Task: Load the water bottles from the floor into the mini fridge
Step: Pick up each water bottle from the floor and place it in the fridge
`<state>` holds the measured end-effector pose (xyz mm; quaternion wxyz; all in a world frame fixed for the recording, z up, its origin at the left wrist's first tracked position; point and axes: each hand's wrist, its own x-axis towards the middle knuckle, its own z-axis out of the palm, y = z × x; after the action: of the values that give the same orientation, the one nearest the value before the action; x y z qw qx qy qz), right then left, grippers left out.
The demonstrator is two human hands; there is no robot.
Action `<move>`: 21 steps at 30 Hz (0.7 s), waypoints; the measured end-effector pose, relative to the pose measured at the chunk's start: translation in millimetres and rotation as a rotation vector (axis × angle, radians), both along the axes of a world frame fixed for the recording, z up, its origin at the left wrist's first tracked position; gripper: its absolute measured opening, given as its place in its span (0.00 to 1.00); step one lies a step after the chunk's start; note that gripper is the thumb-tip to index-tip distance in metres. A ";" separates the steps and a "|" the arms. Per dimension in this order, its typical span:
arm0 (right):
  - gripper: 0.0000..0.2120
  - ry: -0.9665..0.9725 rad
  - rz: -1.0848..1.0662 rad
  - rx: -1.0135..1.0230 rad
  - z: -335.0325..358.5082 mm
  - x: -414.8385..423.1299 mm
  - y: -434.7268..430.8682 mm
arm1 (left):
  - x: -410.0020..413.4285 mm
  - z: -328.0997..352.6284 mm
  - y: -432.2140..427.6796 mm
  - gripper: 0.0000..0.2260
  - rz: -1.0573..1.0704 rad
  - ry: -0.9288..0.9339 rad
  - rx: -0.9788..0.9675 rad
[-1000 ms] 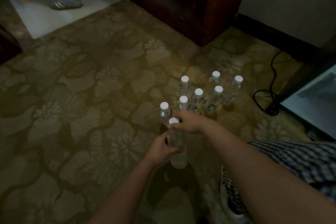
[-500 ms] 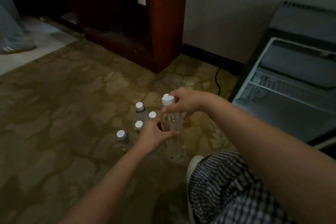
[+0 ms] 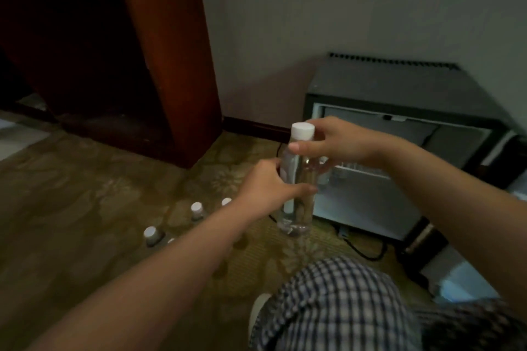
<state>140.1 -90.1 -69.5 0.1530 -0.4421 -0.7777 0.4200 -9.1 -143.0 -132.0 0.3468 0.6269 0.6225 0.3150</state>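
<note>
One clear water bottle (image 3: 299, 169) is held upright above the carpet (image 3: 85, 194), before the open mini fridge (image 3: 385, 82). The left hand (image 3: 268, 188) wraps its middle and the right hand (image 3: 336, 145) grips its neck. Three capped floor bottles (image 3: 196, 208) show clearly; a fourth cap barely peeks out.

Patterned carpet (image 3: 85, 194), wooden cabinet (image 3: 171, 51).

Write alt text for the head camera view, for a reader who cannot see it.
The left hand and right hand hold a water bottle upright before the open mini fridge; other bottles stand on the carpet.
</note>
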 end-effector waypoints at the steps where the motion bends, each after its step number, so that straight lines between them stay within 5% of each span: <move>1: 0.09 0.007 -0.018 0.007 1.6 12.4 3.4 | 11.0 3.5 6.7 0.18 -0.016 0.019 0.005; 12: 0.08 0.025 -0.231 0.115 -23.2 103.2 45.8 | 101.2 2.1 79.9 0.23 -0.175 0.185 -0.047; 21: 0.13 -0.267 -0.318 0.210 -79.3 124.8 100.0 | 140.5 -45.8 144.3 0.12 -0.271 0.317 -0.144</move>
<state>264.9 10.0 -148.8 0.1585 -0.5923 -0.7510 0.2450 131.4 1.4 -177.8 0.3276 0.7201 0.6002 0.1180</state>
